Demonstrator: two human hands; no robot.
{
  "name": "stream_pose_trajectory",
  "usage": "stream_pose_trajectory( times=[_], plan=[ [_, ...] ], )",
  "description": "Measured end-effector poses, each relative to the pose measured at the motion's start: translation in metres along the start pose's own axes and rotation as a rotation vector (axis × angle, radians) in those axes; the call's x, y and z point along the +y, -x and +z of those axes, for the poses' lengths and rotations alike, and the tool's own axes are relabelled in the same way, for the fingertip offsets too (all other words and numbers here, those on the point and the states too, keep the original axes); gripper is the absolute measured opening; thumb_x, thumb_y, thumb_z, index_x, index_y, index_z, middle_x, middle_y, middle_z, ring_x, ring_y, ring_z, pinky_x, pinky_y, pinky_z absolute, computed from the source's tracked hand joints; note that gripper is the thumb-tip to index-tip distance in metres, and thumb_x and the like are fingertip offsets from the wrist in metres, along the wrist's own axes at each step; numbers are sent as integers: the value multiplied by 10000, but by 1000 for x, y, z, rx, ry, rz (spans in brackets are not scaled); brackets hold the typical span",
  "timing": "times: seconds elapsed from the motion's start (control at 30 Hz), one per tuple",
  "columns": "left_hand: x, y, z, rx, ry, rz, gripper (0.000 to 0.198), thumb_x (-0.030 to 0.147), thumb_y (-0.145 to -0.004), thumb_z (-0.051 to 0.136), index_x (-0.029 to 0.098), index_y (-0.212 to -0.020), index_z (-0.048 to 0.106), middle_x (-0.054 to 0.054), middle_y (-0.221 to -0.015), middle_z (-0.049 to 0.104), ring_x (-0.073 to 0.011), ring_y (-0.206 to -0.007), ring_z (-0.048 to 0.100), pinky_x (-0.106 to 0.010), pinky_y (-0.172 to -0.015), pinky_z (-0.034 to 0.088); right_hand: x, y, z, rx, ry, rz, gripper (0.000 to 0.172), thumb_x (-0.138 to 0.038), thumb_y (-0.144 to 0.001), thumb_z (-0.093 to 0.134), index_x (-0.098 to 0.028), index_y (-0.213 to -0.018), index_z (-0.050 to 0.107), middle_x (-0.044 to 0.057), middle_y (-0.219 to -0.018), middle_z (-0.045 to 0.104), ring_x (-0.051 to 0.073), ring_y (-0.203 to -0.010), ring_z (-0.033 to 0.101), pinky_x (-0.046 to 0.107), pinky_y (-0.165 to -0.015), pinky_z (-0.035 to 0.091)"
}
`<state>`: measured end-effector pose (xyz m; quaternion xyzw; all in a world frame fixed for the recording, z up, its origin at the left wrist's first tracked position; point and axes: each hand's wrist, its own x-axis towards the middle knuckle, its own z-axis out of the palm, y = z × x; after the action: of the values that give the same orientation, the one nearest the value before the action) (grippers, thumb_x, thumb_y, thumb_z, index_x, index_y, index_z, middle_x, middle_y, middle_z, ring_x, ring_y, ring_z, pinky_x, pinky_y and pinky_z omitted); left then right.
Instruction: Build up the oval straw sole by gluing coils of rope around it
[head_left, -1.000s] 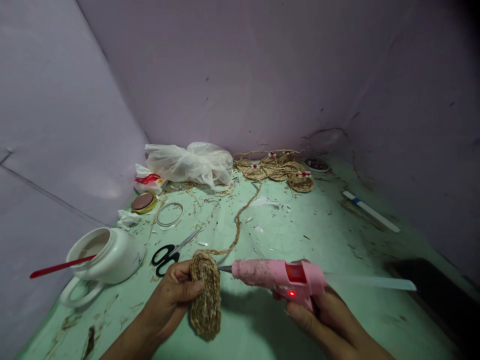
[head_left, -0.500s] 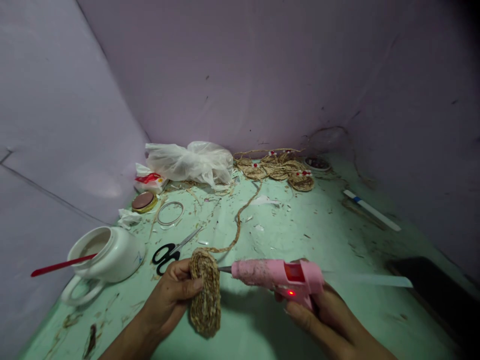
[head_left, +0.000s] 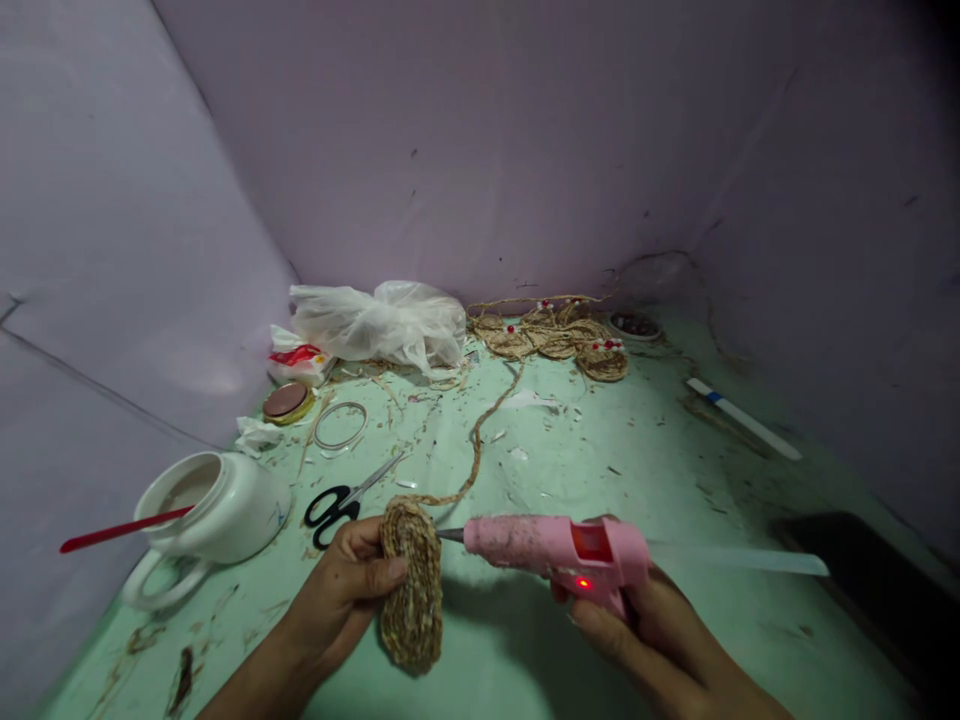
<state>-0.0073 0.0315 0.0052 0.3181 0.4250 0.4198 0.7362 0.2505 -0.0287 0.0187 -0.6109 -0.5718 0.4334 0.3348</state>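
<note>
My left hand (head_left: 349, 585) pinches an oval coil of braided straw cord (head_left: 414, 600) by its left side, thumb on the front face. The coil stands upright above the table. From its top a loose tail of the cord (head_left: 478, 450) curves away towards the back. My right hand (head_left: 637, 630) is wrapped around the handle of a pink glue gun (head_left: 525, 545) with a red light lit. The gun's metal nozzle meets the coil's right edge near the top. A translucent glue stick (head_left: 742, 558) sticks out of the gun's rear. The right fingers are partly hidden behind the handle.
Black-handled scissors (head_left: 337, 510) lie beyond my left hand. At left stands a white teapot-like jug (head_left: 240, 510) with a red stick in it. Behind are a plastic bag (head_left: 382, 325) and beaded straw pieces (head_left: 555, 342). A dark flat object (head_left: 847, 575) lies at right.
Almost nothing differs. The glue gun and my right hand have shifted very slightly; the nozzle remains at the coil's edge and both hands keep their hold.
</note>
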Motion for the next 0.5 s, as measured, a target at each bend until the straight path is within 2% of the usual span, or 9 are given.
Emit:
stream_pose_trajectory(
  times=[0.13,0.27,0.5],
  plan=[
    [1,0,1,7,8,-3,275,246,-498,876,112,-697,741,-37,-599,667,-127,-544,574,-218,-545,476,0,0,1,-19,-1,-14,481,-632,-820,492,-256,-1041,694,89,-1039,685,300,-1013,603,440,-981,441],
    [1,0,1,20,11,-3,281,248,-486,881,112,-686,738,-37,-599,666,-128,-547,575,-222,-549,481,4,0,2,-28,-10,20,480,-629,-822,490,-254,-1037,698,93,-1095,658,313,-1063,575,470,-1020,393],
    [1,-1,1,56,-6,-5,312,259,-466,884,100,-687,730,-45,-599,662,-135,-542,574,-233,-546,487,26,-5,-7,-214,11,-19,463,-579,-842,496,-275,-1161,640,101,-1202,602,331,-1134,534,484,-1023,384]
  ],
)
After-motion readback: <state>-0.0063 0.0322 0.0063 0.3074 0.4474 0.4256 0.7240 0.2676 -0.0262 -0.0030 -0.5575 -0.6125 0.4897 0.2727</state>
